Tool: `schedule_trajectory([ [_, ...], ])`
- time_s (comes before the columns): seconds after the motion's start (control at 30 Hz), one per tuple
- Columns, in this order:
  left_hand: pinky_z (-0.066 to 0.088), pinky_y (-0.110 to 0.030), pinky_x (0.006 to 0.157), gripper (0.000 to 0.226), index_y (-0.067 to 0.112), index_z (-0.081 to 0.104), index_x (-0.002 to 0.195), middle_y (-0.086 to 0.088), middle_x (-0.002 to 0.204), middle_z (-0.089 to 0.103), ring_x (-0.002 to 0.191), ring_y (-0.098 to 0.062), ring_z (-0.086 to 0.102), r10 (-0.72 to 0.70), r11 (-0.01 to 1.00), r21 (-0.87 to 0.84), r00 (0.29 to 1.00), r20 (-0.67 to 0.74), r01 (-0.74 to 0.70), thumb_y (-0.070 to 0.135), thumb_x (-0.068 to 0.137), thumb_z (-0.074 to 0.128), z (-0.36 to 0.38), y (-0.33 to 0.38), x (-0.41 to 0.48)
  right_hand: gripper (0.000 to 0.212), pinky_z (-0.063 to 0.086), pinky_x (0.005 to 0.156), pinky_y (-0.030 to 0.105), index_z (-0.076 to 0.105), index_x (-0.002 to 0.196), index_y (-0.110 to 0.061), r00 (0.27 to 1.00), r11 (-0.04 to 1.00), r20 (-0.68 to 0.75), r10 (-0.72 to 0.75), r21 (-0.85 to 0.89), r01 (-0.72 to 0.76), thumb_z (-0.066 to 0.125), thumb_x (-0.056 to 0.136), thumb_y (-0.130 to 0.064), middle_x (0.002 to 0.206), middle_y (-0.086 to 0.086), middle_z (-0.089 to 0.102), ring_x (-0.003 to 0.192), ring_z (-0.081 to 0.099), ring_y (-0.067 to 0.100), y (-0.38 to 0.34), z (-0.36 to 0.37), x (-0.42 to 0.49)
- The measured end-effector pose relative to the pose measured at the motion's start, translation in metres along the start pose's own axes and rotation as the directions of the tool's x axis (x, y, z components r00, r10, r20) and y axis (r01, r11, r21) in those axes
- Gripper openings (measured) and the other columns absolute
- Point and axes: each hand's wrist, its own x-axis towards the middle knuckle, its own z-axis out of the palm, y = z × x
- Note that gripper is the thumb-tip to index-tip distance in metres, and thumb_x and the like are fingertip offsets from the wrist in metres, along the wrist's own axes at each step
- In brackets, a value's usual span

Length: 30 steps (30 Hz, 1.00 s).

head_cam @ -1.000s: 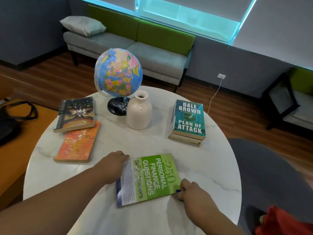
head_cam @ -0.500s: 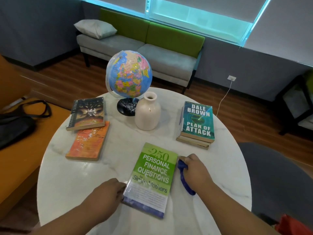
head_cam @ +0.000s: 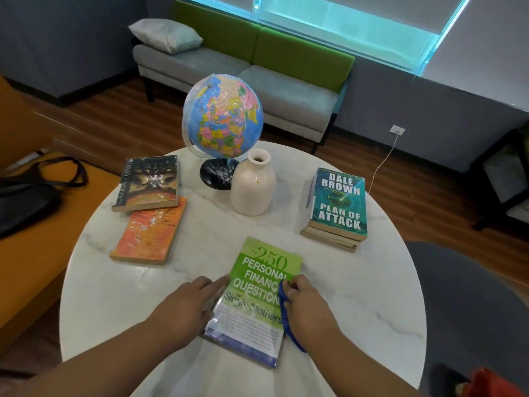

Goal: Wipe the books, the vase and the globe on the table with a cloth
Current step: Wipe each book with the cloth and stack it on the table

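A green finance book [head_cam: 259, 285] lies at the near middle of the round marble table [head_cam: 357, 299]. My left hand [head_cam: 183, 308] rests with straight fingers against the book's left edge. My right hand [head_cam: 307, 306] grips a blue cloth [head_cam: 286, 313] on the book's right side. Behind stand a globe [head_cam: 223, 120] on a black base and a cream vase [head_cam: 253, 187]. A dark book [head_cam: 147, 183] and an orange book [head_cam: 151, 232] lie at the left. A stack topped by a teal book [head_cam: 339, 202] sits at the right.
A grey and green sofa [head_cam: 237, 61] with a pillow stands beyond the table. At the left a black bag [head_cam: 25, 196] lies on an orange seat. A dark grey chair [head_cam: 469, 296] is close at the right, and a red object [head_cam: 492, 385] shows at the bottom right corner.
The green book was turned from lying crosswise to pointing away from me. My right hand moved with the blue cloth from the book's right edge onto its cover. My left hand shifted up its left edge.
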Motion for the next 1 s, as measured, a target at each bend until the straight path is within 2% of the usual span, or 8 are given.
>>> schedule_trajectory([
  [0.13,0.045,-0.026,0.086,0.064,0.037,0.025,0.150,0.006,0.125,0.045,0.107,-0.016,0.051,0.010,0.999,0.049,0.999,0.033,-0.011,0.028,0.092,0.051,-0.003,-0.002,0.004,0.028,0.040,0.078,0.034,0.052,0.125,-0.020,0.993,0.991,0.054,-0.100,-0.085,0.105,0.044,0.098,-0.019,0.121,0.005,0.049,0.100,0.052,0.025,0.006,0.010,-0.015],
  [0.23,0.046,-0.029,0.087,0.063,0.036,0.025,0.150,0.006,0.125,0.045,0.106,-0.016,0.051,0.010,0.997,0.071,0.999,0.043,-0.013,0.028,0.092,0.050,-0.002,-0.002,0.005,0.011,0.045,0.066,0.026,0.057,0.092,-0.020,0.995,0.992,-0.057,-0.079,-0.107,0.072,0.049,0.098,-0.025,0.093,0.002,0.064,0.075,0.057,0.014,0.003,-0.007,-0.004],
  [0.33,0.046,-0.030,0.089,0.063,0.037,0.025,0.150,0.005,0.126,0.045,0.107,-0.017,0.051,-0.002,0.997,0.078,0.999,0.046,-0.002,0.027,0.092,0.049,-0.001,0.000,0.006,0.017,0.040,0.070,0.027,0.058,0.111,-0.013,0.999,0.999,-0.045,0.002,0.051,0.000,0.048,0.097,-0.013,0.110,0.008,0.055,0.086,0.053,0.021,-0.002,-0.013,0.004],
  [0.4,0.046,-0.030,0.090,0.063,0.037,0.023,0.150,0.005,0.126,0.045,0.108,-0.017,0.050,-0.006,0.996,0.086,0.999,0.048,0.002,0.027,0.092,0.048,-0.001,0.001,0.006,0.023,0.039,0.076,0.028,0.057,0.116,-0.013,0.999,0.999,0.026,-0.040,-0.010,0.040,0.048,0.095,-0.012,0.112,0.008,0.052,0.093,0.054,0.026,0.002,-0.001,-0.002],
  [0.53,0.044,-0.027,0.091,0.063,0.037,0.021,0.151,0.006,0.128,0.043,0.109,-0.015,0.049,-0.009,0.995,0.095,0.999,0.037,0.005,0.027,0.094,0.046,0.000,0.001,0.006,0.020,0.045,0.057,0.035,0.053,0.076,-0.011,0.998,0.956,0.039,0.054,0.288,-0.063,0.059,0.093,-0.021,0.065,0.010,0.058,0.057,0.055,0.020,0.003,-0.006,-0.011],
  [0.67,0.043,-0.026,0.094,0.062,0.037,0.019,0.151,0.007,0.131,0.041,0.112,-0.014,0.047,-0.020,0.993,0.121,0.999,0.043,0.014,0.029,0.095,0.046,0.000,0.001,0.008,0.020,0.040,0.051,0.025,0.052,0.078,-0.011,0.981,0.931,-0.022,0.194,0.319,-0.177,0.056,0.095,-0.021,0.069,0.008,0.058,0.055,0.053,0.015,-0.005,-0.025,0.022],
  [0.9,0.044,-0.027,0.093,0.063,0.037,0.020,0.151,0.008,0.131,0.041,0.112,-0.013,0.047,-0.033,0.995,0.099,0.999,0.041,0.028,0.028,0.095,0.047,0.001,0.001,0.007,0.023,0.038,0.058,0.035,0.048,0.076,-0.018,0.991,0.989,0.123,0.045,0.132,-0.061,0.055,0.090,-0.034,0.064,0.006,0.056,0.057,0.051,0.021,0.006,-0.004,-0.002],
  [1.0,0.043,-0.026,0.093,0.063,0.036,0.021,0.151,0.008,0.131,0.041,0.112,-0.013,0.047,-0.035,0.996,0.083,0.999,0.037,0.032,0.028,0.095,0.048,0.001,0.000,0.007,0.021,0.043,0.051,0.027,0.047,0.077,-0.009,0.999,0.994,-0.014,0.036,0.100,-0.035,0.056,0.093,-0.017,0.065,0.013,0.053,0.048,0.050,0.016,0.004,-0.012,0.006],
])
